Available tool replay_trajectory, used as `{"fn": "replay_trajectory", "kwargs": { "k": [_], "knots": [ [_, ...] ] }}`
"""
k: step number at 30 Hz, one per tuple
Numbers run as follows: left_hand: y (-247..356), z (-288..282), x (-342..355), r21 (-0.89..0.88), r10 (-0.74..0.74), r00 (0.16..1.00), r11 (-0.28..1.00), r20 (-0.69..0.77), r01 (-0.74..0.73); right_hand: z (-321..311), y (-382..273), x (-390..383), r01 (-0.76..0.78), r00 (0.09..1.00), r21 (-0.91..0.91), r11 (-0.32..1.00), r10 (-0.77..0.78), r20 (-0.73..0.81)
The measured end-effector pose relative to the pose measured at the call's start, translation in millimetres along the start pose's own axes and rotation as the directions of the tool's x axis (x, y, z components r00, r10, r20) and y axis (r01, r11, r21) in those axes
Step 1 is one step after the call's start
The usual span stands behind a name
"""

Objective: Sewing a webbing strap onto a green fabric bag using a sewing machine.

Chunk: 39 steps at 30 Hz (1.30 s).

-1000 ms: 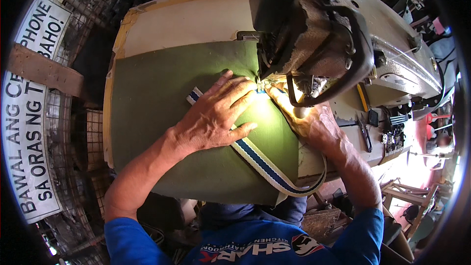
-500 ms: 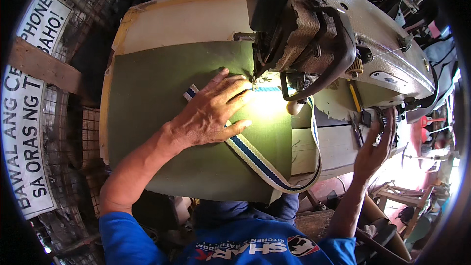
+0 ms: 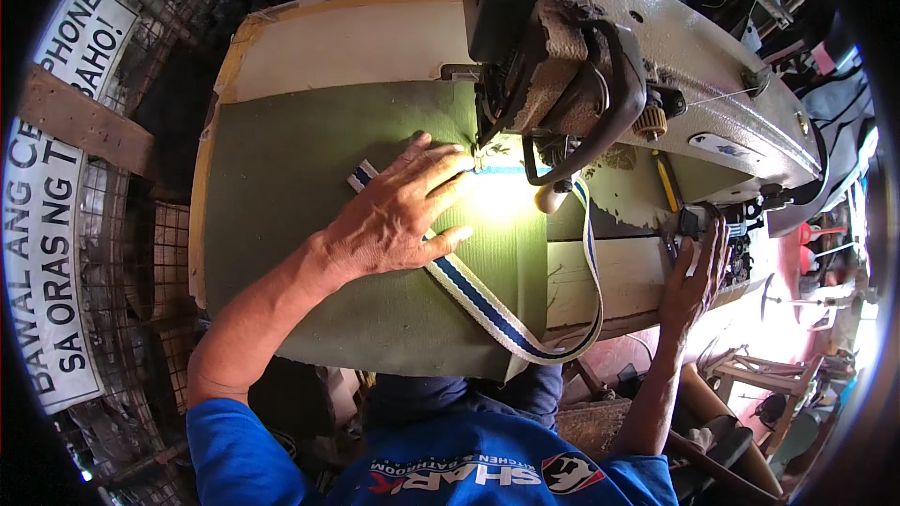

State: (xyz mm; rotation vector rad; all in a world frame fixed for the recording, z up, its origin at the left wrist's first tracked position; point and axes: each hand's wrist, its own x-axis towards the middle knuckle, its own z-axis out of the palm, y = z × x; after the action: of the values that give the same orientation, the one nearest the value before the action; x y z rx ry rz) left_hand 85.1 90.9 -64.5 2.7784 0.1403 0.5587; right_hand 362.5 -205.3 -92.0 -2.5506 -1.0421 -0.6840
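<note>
My left hand (image 3: 398, 206) lies open on the green fabric sheet (image 3: 291, 319), fingertips beside the needle area of the sewing machine (image 3: 567, 56), which lights the fabric brightly. A striped white-and-blue strap (image 3: 478, 300) runs under that hand, loops toward me and rises on the right to the machine, where a blue strip shows at the needle. My right hand (image 3: 698, 267) is at the right of the bed among small dark tools, fingers stretched out, with what lies beneath them partly hidden. A yellow-and-black tool (image 3: 667, 178) lies just above it.
A wire mesh wall (image 3: 173, 300) with white signs (image 3: 56, 272) and a wooden plank (image 3: 89, 122) stands left of the table edge. At the right are cluttered parts, red objects (image 3: 808, 253) and a wooden frame (image 3: 769, 375). My legs are below the table.
My right hand has left the needle area and moved rightward to the tools, uncovering the strap's right length. My left hand stays in place on the fabric, shifted slightly in view.
</note>
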Motion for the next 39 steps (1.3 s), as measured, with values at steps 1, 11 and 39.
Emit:
{"fn": "replay_trajectory", "kwargs": {
  "k": [1, 11, 39],
  "knots": [
    [0.0, 0.0, -0.4, 0.000, 0.010, 1.000, 1.000, -0.009, -0.010, 0.3, -0.1, -0.3, 0.000, 1.000, 0.020, 1.000, 0.001, -0.020],
    [1.8, -3.1, 0.5, 0.015, 0.019, 1.000, 1.000, 0.006, -0.020, 2.1, -1.9, -0.4, -0.058, 0.998, 0.040, 0.998, 0.059, -0.018],
    [-9.5, -7.7, 6.2, 0.014, 0.039, 0.999, 0.999, 0.038, -0.040, 43.5, -146.2, 68.1, 0.632, 0.421, 0.641, 0.436, -0.887, 0.189]
  ]
}}
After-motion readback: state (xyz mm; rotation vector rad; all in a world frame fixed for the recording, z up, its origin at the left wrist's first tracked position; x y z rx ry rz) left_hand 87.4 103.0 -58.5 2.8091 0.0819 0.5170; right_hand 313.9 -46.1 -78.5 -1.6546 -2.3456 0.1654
